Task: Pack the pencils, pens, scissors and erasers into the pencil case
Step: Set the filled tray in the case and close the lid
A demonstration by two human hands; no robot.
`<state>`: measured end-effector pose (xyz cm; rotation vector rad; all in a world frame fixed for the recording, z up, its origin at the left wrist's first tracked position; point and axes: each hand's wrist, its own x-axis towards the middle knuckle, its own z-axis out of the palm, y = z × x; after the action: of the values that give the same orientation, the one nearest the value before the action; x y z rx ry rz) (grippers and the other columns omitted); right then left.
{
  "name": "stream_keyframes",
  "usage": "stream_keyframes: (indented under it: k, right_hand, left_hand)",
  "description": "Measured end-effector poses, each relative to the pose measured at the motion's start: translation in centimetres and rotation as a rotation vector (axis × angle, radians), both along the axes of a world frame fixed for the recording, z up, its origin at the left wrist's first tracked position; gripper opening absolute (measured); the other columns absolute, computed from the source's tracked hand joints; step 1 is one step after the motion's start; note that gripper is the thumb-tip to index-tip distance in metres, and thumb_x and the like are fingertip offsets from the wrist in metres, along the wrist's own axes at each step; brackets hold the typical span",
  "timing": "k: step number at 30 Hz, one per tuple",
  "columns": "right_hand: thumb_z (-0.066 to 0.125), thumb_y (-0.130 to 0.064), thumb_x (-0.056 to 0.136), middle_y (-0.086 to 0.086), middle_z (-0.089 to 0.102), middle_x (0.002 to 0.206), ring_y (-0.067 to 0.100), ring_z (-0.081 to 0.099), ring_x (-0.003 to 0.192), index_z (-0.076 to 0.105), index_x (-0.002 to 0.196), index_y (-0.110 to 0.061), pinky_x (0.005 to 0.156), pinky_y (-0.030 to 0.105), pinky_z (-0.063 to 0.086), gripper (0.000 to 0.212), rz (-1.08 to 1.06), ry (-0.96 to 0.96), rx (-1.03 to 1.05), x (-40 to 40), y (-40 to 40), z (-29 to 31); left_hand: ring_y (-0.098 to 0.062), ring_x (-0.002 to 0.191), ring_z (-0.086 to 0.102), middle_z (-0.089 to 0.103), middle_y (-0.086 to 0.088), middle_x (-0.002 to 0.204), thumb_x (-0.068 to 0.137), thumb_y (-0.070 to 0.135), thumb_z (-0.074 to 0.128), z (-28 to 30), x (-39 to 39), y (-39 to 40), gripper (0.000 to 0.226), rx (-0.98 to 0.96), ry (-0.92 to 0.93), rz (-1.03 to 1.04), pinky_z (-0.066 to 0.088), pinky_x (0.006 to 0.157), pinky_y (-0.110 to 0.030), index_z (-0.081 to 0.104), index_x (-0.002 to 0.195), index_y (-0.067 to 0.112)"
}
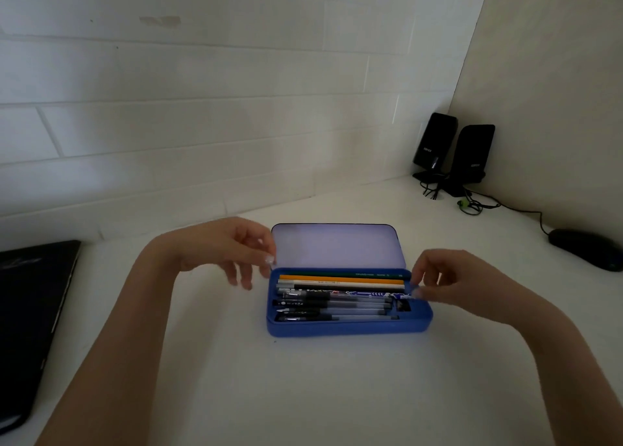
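A blue pencil case (347,329) lies open in the middle of the white desk, its pale lid (337,246) tilted up at the back. Inside lie several pencils (340,278), green, orange and white, and several clear pens with black grips (333,307). A blue-patterned pen (367,294) lies between them. My left hand (232,250) hovers at the lid's left edge, fingers loosely curled, a fingertip close to the lid. My right hand (448,277) is at the case's right end, where its fingertips seem to pinch the tip of the patterned pen.
A dark closed laptop (30,317) lies at the left desk edge. Two black speakers (455,148) with cables stand in the back right corner, and a black mouse (586,248) sits at the right. A tiled wall runs behind the desk.
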<state>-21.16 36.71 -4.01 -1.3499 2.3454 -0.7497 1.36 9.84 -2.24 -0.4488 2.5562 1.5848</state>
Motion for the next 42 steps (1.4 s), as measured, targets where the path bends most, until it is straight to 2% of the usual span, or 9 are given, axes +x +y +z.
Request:
stream_keyframes:
  k: [1, 4, 8, 11, 16, 21, 27, 34, 42]
  right_hand:
    - [0.074, -0.024, 0.075, 0.004, 0.063, 0.075, 0.004, 0.045, 0.054, 0.063, 0.076, -0.027, 0.052, 0.017, 0.038, 0.012, 0.038, -0.009, 0.029, 0.3, -0.1, 0.0]
    - [0.074, -0.022, 0.076, 0.003, 0.064, 0.078, 0.009, 0.047, 0.060, 0.063, 0.078, -0.029, 0.056, 0.017, 0.040, 0.013, 0.088, 0.006, 0.061, 0.7, -0.5, -0.6]
    - [0.071, -0.018, 0.079, -0.007, 0.053, 0.066, 0.002, 0.042, 0.050, 0.063, 0.081, -0.025, 0.051, 0.009, 0.038, 0.011, 0.118, 0.027, 0.043, 1.1, -1.0, -1.2]
    - [0.070, -0.019, 0.080, -0.006, 0.051, 0.066, -0.001, 0.044, 0.047, 0.058, 0.081, -0.028, 0.053, 0.010, 0.040, 0.015, 0.129, 0.057, 0.012, 1.2, -1.1, -1.4]
    - [0.073, -0.028, 0.076, -0.007, 0.051, 0.063, 0.001, 0.041, 0.048, 0.060, 0.079, -0.025, 0.052, 0.015, 0.036, 0.014, 0.142, 0.102, 0.030, 1.2, -1.2, -1.5]
    - [0.074, -0.027, 0.076, -0.008, 0.049, 0.059, 0.005, 0.039, 0.051, 0.054, 0.076, -0.023, 0.053, 0.019, 0.035, 0.020, 0.142, 0.137, -0.010, 1.5, -1.6, -1.7]
    - [0.070, -0.023, 0.080, -0.007, 0.049, 0.060, 0.009, 0.040, 0.055, 0.050, 0.078, -0.024, 0.055, 0.022, 0.036, 0.020, 0.148, 0.095, -0.061, 1.5, -1.6, -1.9]
    - [0.056, -0.033, 0.089, 0.001, 0.058, 0.066, 0.007, 0.042, 0.055, 0.052, 0.076, -0.024, 0.055, 0.020, 0.036, 0.017, 0.145, 0.084, -0.095, 1.6, -1.7, -1.9]
    - [0.061, -0.033, 0.086, -0.004, 0.064, 0.065, 0.009, 0.048, 0.055, 0.055, 0.076, -0.028, 0.053, 0.021, 0.039, 0.012, 0.155, 0.082, -0.101, 1.6, -1.8, -2.1]
  left_hand:
    - [-0.018, 0.063, 0.067, 0.072, -0.002, 0.077, 0.074, 0.023, 0.076, 0.2, -0.3, 0.4, 0.008, -0.028, 0.066, 0.005, 0.051, 0.054, -0.023, 0.068, 0.074, 0.021]
    - [-0.013, 0.068, 0.066, 0.073, 0.004, 0.077, 0.076, 0.007, 0.074, 0.2, -1.5, 1.7, 0.016, -0.146, 0.114, -0.025, 0.052, 0.058, -0.024, 0.069, 0.076, 0.022]
    - [-0.009, 0.072, 0.065, 0.072, 0.006, 0.079, 0.071, 0.012, 0.079, -0.7, -2.2, 2.2, 0.017, -0.259, -0.015, -0.142, 0.053, 0.070, -0.024, 0.071, 0.080, 0.024]
    - [-0.004, 0.069, 0.061, 0.070, 0.012, 0.074, 0.070, 0.015, 0.080, -1.0, -2.3, 2.3, 0.018, -0.273, -0.057, -0.162, 0.048, 0.069, -0.017, 0.069, 0.078, 0.027]
    - [-0.001, 0.065, 0.061, 0.071, 0.009, 0.075, 0.072, 0.012, 0.079, -0.9, -2.4, 2.6, 0.017, -0.260, -0.066, -0.138, 0.046, 0.065, -0.012, 0.070, 0.077, 0.025]
    - [0.002, 0.065, 0.060, 0.071, 0.009, 0.078, 0.075, 0.014, 0.076, -1.1, -2.2, 2.9, 0.015, -0.321, -0.055, -0.123, 0.046, 0.070, -0.015, 0.070, 0.078, 0.027]
    - [0.000, 0.065, 0.057, 0.070, 0.005, 0.077, 0.076, 0.010, 0.074, -2.0, -1.6, 2.9, 0.017, -0.301, 0.027, -0.098, 0.044, 0.065, -0.012, 0.072, 0.078, 0.027]
    - [0.001, 0.066, 0.055, 0.067, 0.013, 0.070, 0.077, 0.015, 0.073, -2.9, -1.2, 2.9, 0.010, -0.299, 0.090, -0.061, 0.046, 0.070, -0.020, 0.074, 0.081, 0.025]
    - [-0.001, 0.072, 0.057, 0.067, 0.017, 0.077, 0.078, 0.018, 0.073, -2.7, -0.7, 2.8, 0.014, -0.285, 0.073, -0.100, 0.051, 0.079, -0.036, 0.073, 0.088, 0.028]
